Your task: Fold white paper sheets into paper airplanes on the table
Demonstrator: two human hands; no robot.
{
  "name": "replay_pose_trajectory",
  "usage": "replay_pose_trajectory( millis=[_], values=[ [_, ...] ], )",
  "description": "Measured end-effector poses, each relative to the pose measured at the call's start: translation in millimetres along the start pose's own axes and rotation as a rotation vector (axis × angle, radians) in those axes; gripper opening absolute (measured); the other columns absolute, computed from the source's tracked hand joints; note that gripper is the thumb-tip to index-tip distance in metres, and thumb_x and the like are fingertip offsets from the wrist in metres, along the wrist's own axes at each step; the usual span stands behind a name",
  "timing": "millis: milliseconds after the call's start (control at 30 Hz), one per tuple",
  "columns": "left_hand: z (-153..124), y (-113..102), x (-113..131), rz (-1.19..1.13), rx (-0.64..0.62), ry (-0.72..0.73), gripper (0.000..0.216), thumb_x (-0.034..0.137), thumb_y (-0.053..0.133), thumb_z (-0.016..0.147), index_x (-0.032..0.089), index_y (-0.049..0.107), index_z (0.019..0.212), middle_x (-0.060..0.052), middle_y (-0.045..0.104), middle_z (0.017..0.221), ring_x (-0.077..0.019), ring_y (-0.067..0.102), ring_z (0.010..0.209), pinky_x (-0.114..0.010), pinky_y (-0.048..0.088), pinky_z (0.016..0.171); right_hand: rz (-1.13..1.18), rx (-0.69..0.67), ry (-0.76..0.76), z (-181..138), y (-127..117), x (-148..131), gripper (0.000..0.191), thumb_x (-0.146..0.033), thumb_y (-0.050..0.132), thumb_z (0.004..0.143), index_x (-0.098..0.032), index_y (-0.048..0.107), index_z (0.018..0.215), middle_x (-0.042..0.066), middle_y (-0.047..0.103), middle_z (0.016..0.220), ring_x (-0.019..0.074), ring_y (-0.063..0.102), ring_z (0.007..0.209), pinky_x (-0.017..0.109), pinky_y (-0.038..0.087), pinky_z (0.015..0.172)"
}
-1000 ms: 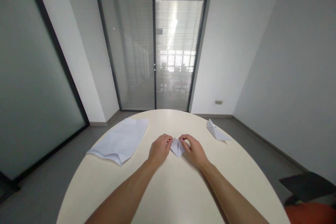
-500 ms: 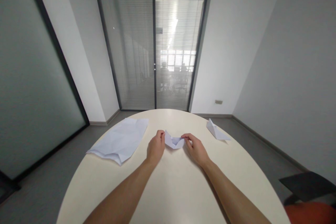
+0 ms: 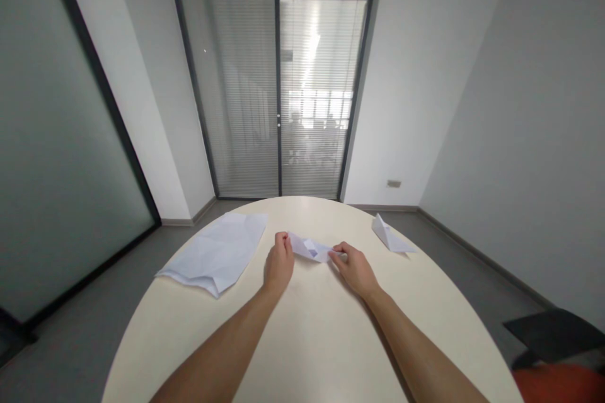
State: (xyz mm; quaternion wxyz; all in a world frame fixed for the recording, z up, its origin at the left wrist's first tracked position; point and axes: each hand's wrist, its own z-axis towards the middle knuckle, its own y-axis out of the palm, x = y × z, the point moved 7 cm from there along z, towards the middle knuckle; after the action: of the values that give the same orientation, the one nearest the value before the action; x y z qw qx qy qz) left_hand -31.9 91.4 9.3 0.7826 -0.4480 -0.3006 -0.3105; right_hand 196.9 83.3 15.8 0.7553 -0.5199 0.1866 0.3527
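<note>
A small folded white paper piece [image 3: 309, 248] is stretched flat and long between my two hands, just above the round cream table [image 3: 312, 340]. My left hand [image 3: 278, 262] pinches its left tip with fingers closed. My right hand [image 3: 354, 267] pinches its right tip, also closed. Both forearms reach in from the bottom of the view.
A loose stack of white paper sheets [image 3: 215, 252] lies at the table's left. A finished folded paper boat [image 3: 390, 236] sits at the far right edge. A black chair with an orange seat [image 3: 553, 352] stands at the lower right. Glass doors with blinds are behind.
The folded paper went from a compact diamond shape between my fingers to a long, widened shape. My hands have moved apart, each pulling one end outward.
</note>
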Motion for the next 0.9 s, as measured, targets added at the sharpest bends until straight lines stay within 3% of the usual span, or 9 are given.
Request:
replay_pose_trajectory(
  millis=[133,367,500,900],
  values=[
    [1,-2,-4,-0.032,0.032,-0.03,0.02,0.03,0.031,0.102,0.023,0.048,0.111,-0.009,0.07,0.092,-0.0236,0.068,0.084,-0.03,0.046,0.071,-0.049,-0.013,0.063,-1,1,6,0.026,-0.045,0.047,0.091,-0.023,0.059,0.087,0.005,0.071,0.083,0.0209,0.063,0.073,0.029,0.041,0.064],
    [4,12,-9,-0.28,-0.017,0.023,0.013,0.027,0.045,0.097,0.023,0.047,0.109,-0.006,0.07,0.097,-0.0187,0.068,0.087,-0.028,0.05,0.075,-0.051,-0.038,0.056,-1,3,7,0.025,-0.045,0.043,0.093,-0.023,0.055,0.093,0.004,0.069,0.079,0.0199,0.062,0.07,0.028,0.041,0.064],
    [5,21,-10,-0.377,-0.078,0.039,0.022,0.024,0.054,0.093,0.021,0.05,0.115,-0.008,0.069,0.109,-0.0164,0.068,0.087,-0.027,0.052,0.074,-0.038,-0.033,0.028,0,2,7,0.025,-0.044,0.042,0.094,-0.023,0.055,0.093,0.003,0.067,0.077,0.0196,0.06,0.068,0.029,0.041,0.063],
    [0,22,1,-0.344,-0.155,0.072,0.032,0.028,0.068,0.084,0.021,0.055,0.113,-0.008,0.072,0.108,-0.0186,0.069,0.09,-0.03,0.052,0.08,-0.015,-0.023,-0.012,0,3,8,0.023,-0.042,0.041,0.095,-0.024,0.055,0.097,0.002,0.066,0.076,0.0195,0.06,0.066,0.029,0.043,0.063]
  ],
)
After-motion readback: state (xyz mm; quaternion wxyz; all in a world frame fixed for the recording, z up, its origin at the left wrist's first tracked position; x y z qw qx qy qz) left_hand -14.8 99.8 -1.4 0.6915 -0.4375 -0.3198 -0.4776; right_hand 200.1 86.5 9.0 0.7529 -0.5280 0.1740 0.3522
